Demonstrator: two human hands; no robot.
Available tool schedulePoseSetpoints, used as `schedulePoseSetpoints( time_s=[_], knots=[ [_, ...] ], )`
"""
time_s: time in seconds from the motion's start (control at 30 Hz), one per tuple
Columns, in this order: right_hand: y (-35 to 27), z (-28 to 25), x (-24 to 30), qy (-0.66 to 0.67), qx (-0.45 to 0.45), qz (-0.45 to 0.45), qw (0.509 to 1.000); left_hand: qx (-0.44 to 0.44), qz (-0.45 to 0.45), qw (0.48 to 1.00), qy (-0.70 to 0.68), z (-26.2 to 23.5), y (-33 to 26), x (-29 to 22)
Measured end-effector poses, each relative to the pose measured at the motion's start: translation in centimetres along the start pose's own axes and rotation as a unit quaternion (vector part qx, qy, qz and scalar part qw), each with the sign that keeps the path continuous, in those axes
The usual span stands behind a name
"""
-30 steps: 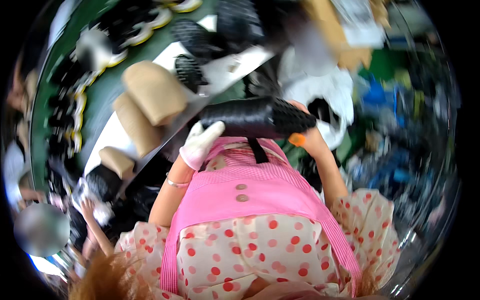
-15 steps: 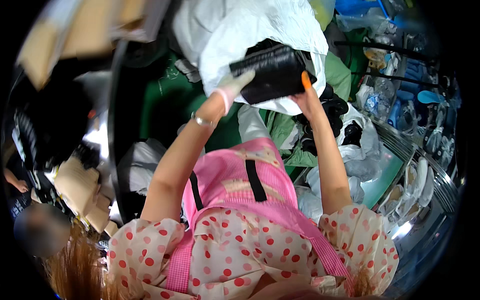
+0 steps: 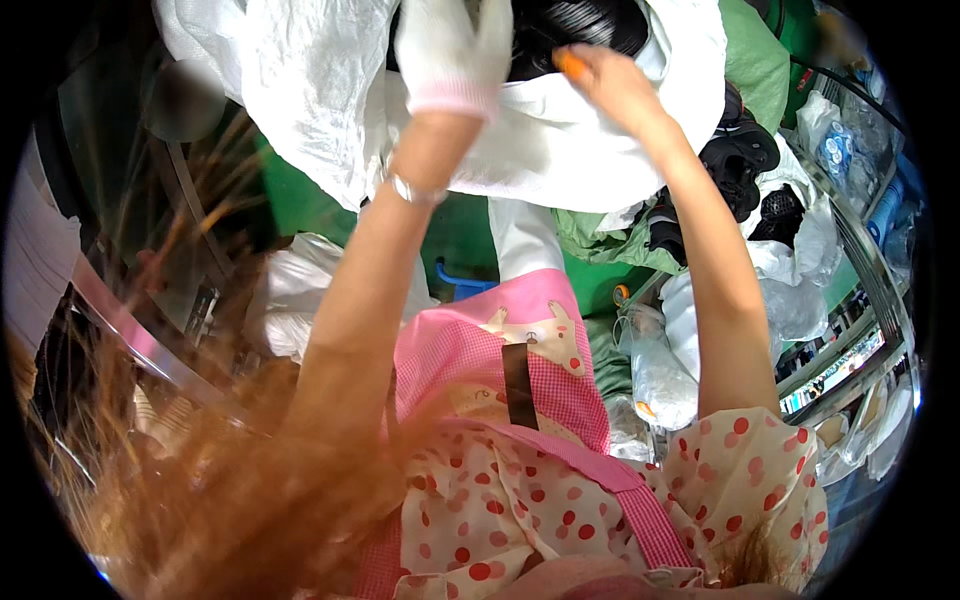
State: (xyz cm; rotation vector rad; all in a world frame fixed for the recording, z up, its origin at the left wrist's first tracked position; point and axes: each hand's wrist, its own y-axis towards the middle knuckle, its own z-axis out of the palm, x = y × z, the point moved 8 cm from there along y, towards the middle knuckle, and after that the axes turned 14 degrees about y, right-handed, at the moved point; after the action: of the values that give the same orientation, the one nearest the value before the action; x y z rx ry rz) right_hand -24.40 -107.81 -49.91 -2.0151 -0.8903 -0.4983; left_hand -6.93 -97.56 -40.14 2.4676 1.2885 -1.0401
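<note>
A large white sack [image 3: 560,160] gapes in front of me, with glossy black things [image 3: 590,25] inside its mouth; their kind does not show. Over its left part reaches my left hand [image 3: 455,60] in a white glove with a pink cuff. Its thumb stands apart from the fingers, whose tips leave the picture at the top. My right hand [image 3: 615,90] is bare except for an orange cover on one digit. It lies at the sack's rim, close against the black things, and motion smears its fingers.
Black shoes [image 3: 740,155] lie at the right beside a green sack [image 3: 750,60]. Clear plastic bags [image 3: 655,365] and a metal rack [image 3: 865,250] stand farther right. A white bag [image 3: 300,285] rests at the left on the green floor. Loose hair [image 3: 230,480] covers the lower left.
The flat black rectangular pouch that both hands held above the sack no longer shows between them. My hands have moved up and apart, and the view has shifted.
</note>
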Motion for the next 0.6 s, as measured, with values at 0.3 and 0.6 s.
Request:
schedulePoseSetpoints(
  time_s=[0.3, 0.6],
  knots=[
    [-10.7, 5.1, -0.9, -0.072, 0.064, -0.007, 0.995, 0.472, 0.010, 0.849, 0.238, 10.5, -14.5, 7.8],
    [-4.9, 2.2, 0.8, 0.114, -0.147, 0.029, 0.982, 0.227, -0.240, 0.943, 0.054, 11.4, -10.2, 14.1]
  ],
)
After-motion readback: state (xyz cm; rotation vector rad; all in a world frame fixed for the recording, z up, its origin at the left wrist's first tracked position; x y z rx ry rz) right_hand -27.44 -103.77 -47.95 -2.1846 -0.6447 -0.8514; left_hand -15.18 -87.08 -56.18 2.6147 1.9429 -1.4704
